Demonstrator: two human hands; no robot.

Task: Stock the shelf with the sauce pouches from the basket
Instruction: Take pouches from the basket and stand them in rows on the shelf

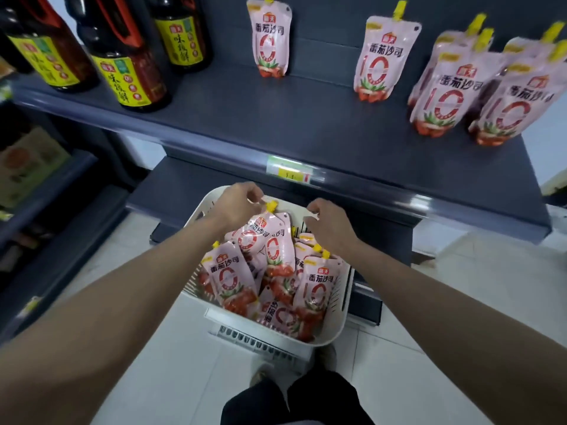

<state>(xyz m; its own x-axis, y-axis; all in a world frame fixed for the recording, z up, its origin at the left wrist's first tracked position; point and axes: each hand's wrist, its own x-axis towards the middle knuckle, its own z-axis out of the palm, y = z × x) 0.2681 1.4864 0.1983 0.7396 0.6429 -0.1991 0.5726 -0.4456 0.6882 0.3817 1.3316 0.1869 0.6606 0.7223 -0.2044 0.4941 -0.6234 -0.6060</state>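
Nearest the camera, dark trouser legs (291,400) and a shoe on pale floor tile, both bare forearms reaching forward over a white basket (334,314). Basket sits on the floor against the shelving base, heaped with pink sauce pouches (316,286), yellow caps, lying every which way and overlapping.

Left hand (236,204) over the far-left of the heap, fingers pinched together at the top corner of one raised pouch (264,237), right beside its yellow spout (271,205). Looks clamped on that pouch, which stands up out of the pile while the others lie flat. Right hand (329,222) over the far-right of the heap, fingers curled down; its fingertips are turned away, so cannot tell whether it grips anything. Another pouch top sits just under it.

Risks, as judgement: a pinch on a thin corner is weak, so a full pouch could slip and drop back. The lifted pouch overlaps its neighbours and could drag one over the rim. Pouches are soft-based, so a poorly seated one could tip over.

Farther up, grey shelf (306,124) with a price tag (288,171) on its front lip. Standing pouches: one at the back centre (270,41), one right of it (383,59), a crowded group at the right end (478,93), close to the shelf edge. Wide bare stretch between them. Dark sauce bottles (129,65) far left. Held pouch is well below the shelf.
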